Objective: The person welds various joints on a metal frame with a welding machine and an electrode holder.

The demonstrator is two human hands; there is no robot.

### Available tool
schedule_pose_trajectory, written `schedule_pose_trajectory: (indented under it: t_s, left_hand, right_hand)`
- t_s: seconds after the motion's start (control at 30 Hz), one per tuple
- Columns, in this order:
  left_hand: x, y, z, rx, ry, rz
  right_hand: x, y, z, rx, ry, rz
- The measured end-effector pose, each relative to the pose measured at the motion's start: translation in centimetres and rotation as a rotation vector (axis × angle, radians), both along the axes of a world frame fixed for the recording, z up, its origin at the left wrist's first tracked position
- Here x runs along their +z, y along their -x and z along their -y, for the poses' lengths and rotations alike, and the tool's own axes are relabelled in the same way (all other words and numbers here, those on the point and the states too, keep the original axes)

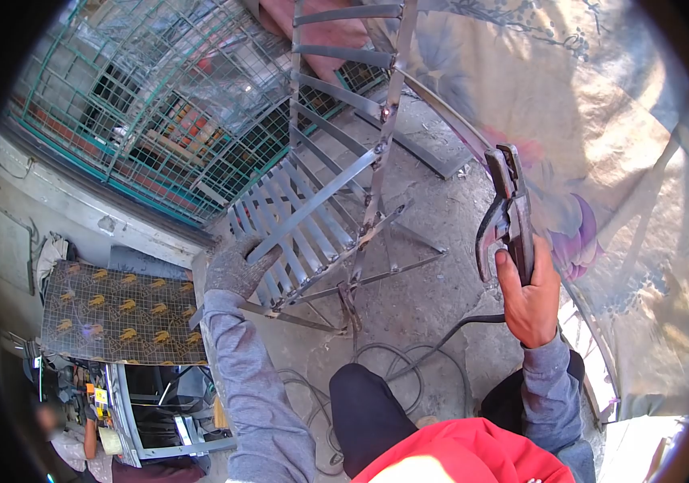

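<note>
A bare metal chair frame (316, 256) made of flat slats stands tilted in front of me, its slatted back (344, 56) rising toward the top. My left hand (240, 270), in a grey glove, is closed around the near end of a flat metal bar (324, 197) that runs along the chair's side to its back. In my bare right hand (533, 302), a welding electrode holder (509, 211) is gripped with its jaws pointing up, to the right of the chair and apart from it. I see no rod in the jaws. A dark cable (473, 322) leads from that hand to the floor.
Coils of cable (392, 362) lie on the concrete floor by my knee. A green wire cage (159, 105) stands at upper left, and a patterned cloth (602, 161) hangs along the right. Left are a printed board (123, 314), a metal frame (131, 427) and another person (71, 443).
</note>
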State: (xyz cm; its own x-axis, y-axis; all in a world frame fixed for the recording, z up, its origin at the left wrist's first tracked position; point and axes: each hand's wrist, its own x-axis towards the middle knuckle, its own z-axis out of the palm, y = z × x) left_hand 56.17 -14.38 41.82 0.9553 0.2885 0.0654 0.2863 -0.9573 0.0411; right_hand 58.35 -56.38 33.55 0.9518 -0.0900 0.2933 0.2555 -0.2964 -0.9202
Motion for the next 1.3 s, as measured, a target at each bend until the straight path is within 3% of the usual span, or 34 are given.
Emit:
schedule_pose_trajectory:
  t_s: [0.73,0.8,0.83,1.3]
  left_hand:
    - [-0.01,0.11,-0.38,0.065,0.019,-0.061]
    - [0.14,0.07,-0.05,0.002,0.165,-0.010]
    - [0.20,0.16,0.26,0.048,0.004,-0.027]
    - [-0.01,0.15,-0.23,0.047,0.018,-0.042]
  right_hand:
    - [-0.03,0.06,-0.06,0.008,0.006,-0.031]
    - [-0.54,0.00,0.18,-0.001,0.057,0.025]
    - [-0.31,0.08,-0.08,-0.018,-0.004,0.003]
    - [-0.33,-0.16,-0.64,-0.013,-0.035,0.007]
